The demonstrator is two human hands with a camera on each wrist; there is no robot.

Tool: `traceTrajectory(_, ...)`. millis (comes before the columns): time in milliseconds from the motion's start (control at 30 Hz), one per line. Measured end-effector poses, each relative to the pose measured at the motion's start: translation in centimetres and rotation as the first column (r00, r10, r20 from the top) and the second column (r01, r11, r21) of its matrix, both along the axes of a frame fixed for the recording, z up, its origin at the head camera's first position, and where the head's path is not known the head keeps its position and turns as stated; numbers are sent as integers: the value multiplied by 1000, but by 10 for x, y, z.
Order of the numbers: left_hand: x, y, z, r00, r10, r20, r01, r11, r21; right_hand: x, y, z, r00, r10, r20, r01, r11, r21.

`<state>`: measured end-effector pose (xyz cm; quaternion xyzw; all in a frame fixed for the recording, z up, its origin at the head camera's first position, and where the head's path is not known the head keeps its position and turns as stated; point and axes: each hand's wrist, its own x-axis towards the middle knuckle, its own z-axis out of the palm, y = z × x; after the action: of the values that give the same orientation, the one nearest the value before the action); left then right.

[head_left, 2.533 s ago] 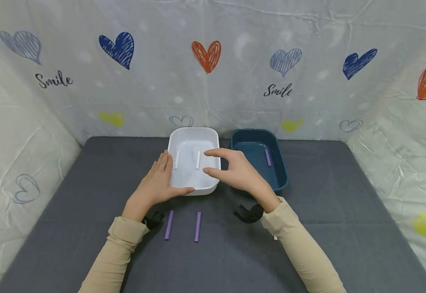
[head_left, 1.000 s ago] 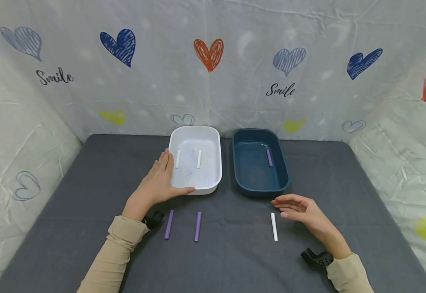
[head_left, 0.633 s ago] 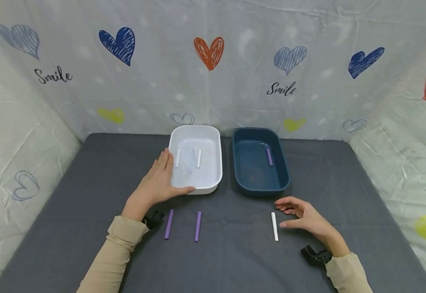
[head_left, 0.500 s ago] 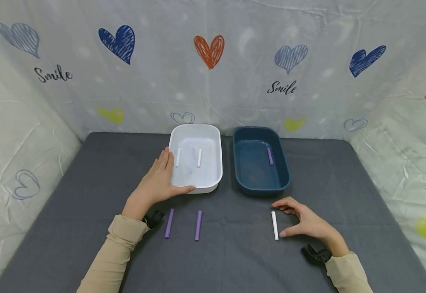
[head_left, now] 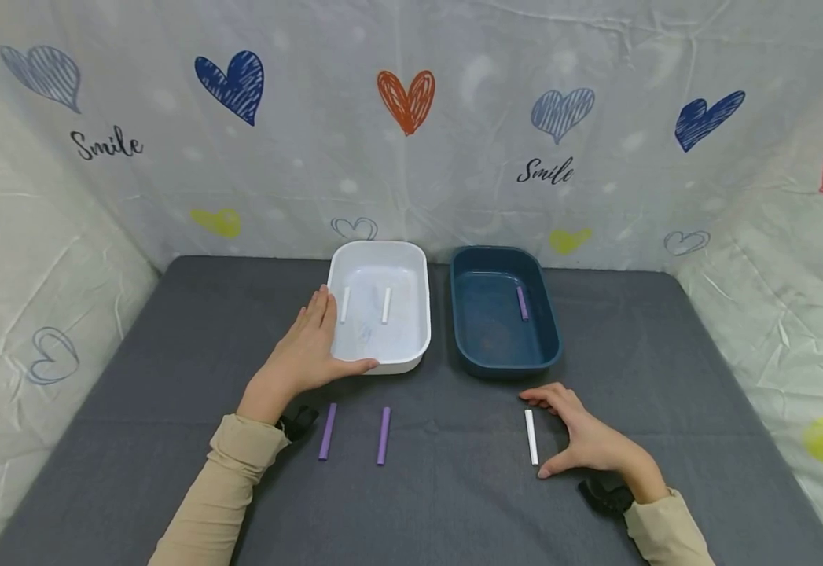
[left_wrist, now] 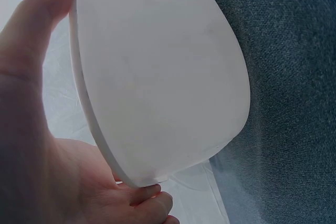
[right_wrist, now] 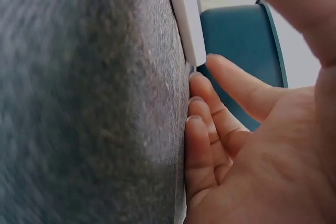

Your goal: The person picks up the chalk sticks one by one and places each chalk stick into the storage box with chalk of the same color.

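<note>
At the white tray (head_left: 409,354), my left hand (head_left: 306,346) lies along the left side with straight fingers, its thumb at the front rim. The left wrist view shows thumb and fingertips touching the rim. My right hand (head_left: 581,436) is spread round a white chalk-like stick (head_left: 531,437) on the table. Its index finger is near the stick's far end and its thumb near the close end, with no grip on it. In the right wrist view the fingertips are beside the white stick (right_wrist: 187,19). Two more white sticks (head_left: 386,305) lie inside the white tray.
A dark teal tray (head_left: 496,363) stands right of the white one, with a purple stick (head_left: 522,303) inside. Two purple sticks, one left (head_left: 328,431) and one right (head_left: 383,435), lie on the dark grey tablecloth (head_left: 453,503). A printed curtain (head_left: 298,157) hangs behind.
My right hand has moved from above the white tray to the white stick at the right front. Its thumb and index finger have since spread wider. My left hand has stayed at the white tray.
</note>
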<state>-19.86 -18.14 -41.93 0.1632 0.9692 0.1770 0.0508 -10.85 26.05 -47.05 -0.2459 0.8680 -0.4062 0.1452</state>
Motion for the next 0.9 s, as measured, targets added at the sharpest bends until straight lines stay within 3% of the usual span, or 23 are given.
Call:
traceTrajectory(400, 1, 0, 0, 1000, 6, -1, -6, 1000, -5, 3, -7, 8, 1000, 1, 3, -1, 999, 33)
traceTrajectory(900, 0, 0, 1, 1000, 4, 5, -4, 1000, -3, 1, -3, 1, 1000, 11, -9, -11, 1000, 23)
